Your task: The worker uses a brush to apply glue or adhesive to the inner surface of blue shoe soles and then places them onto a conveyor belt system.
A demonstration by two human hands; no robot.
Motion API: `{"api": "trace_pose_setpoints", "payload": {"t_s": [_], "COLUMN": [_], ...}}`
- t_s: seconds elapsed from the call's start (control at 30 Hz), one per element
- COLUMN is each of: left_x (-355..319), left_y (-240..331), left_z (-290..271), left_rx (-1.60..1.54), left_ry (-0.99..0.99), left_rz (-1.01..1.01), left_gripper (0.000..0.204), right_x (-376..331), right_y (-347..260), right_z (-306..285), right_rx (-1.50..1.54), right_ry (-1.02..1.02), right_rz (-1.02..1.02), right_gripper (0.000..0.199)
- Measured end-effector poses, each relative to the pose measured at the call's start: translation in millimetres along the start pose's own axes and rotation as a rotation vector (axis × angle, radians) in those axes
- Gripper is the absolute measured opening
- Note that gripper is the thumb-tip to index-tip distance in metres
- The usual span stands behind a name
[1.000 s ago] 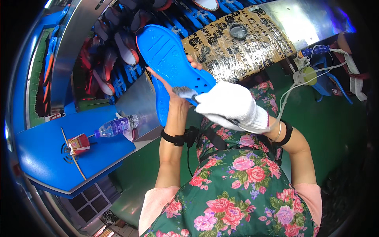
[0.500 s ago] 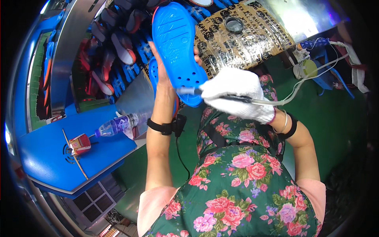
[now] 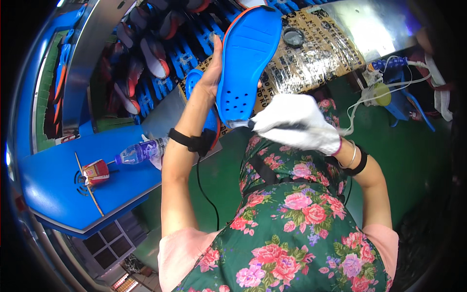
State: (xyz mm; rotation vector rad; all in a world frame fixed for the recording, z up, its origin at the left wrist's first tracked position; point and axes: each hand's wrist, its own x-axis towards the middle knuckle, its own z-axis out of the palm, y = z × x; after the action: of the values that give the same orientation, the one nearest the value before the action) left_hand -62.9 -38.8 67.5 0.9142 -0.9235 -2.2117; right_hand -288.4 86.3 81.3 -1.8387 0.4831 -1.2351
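My left hand (image 3: 211, 73) is closed around a blue shoe sole (image 3: 250, 46) with an orange edge and several small holes near its lower end. Some of its fingers are hidden behind the sole. My right hand (image 3: 296, 124), in a white knit glove, grips a slim hand tool (image 3: 251, 124) with a dark handle and a pale, blurred tip. That tip is at the sole's near end; whether it touches cannot be made out. A thin clear hose (image 3: 348, 124) runs from the tool. Partly behind my left forearm lies another blue sole (image 3: 193, 78).
Cardboard wrapped in clear tape (image 3: 311, 58) lies ahead, bearing a dark round ring (image 3: 293, 37). Rows of grey-and-red shoe parts (image 3: 154, 61) fill the far left. A blue surface (image 3: 48, 180) holds a bottle (image 3: 138, 153) and a small red box (image 3: 96, 172).
The sole has moved right and tilted, showing more of its orange edge. My left forearm has swung outward. The tool tip has shifted from the holed area to the sole's near end.
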Motion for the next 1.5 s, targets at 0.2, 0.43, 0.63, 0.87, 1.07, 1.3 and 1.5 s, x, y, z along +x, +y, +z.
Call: {"api": "trace_pose_setpoints", "payload": {"t_s": [0.2,0.43,0.63,0.87,1.07,1.3,1.5], "left_x": [11.6,-62.1,-69.7,-58.3,-58.0,-66.7,-63.0], "left_y": [-40.0,-79.9,-124.1,-118.4,-110.1,-116.5,-114.9], "left_z": [-19.1,11.9,22.9,68.9,82.7,79.3,80.6], "left_rx": [-0.700,-0.941,-0.874,-0.882,-0.993,-0.562,-0.495], "left_ry": [0.082,0.146,-0.013,-0.295,-0.378,-0.054,0.112], "left_rz": [0.432,0.414,0.080,0.301,0.277,0.299,0.371], "left_gripper": [0.069,0.077,0.086,0.099,0.104,0.096,0.092], "right_x": [3.4,-14.9,-8.2,23.8,60.8,73.3,58.5], "right_y": [5.3,42.1,38.0,-11.7,-37.4,-45.3,-36.8], "right_z": [-15.0,-6.5,2.3,-21.1,-29.8,-26.2,-4.7], "right_rx": [0.579,0.657,0.610,0.120,-0.238,-0.711,-0.482], "right_ry": [0.553,0.713,0.622,0.457,0.400,0.212,0.218], "right_rz": [0.527,0.586,0.629,0.335,-0.037,-0.303,-0.207], "right_gripper": [0.019,0.019,0.022,0.019,0.017,0.030,0.028]}}
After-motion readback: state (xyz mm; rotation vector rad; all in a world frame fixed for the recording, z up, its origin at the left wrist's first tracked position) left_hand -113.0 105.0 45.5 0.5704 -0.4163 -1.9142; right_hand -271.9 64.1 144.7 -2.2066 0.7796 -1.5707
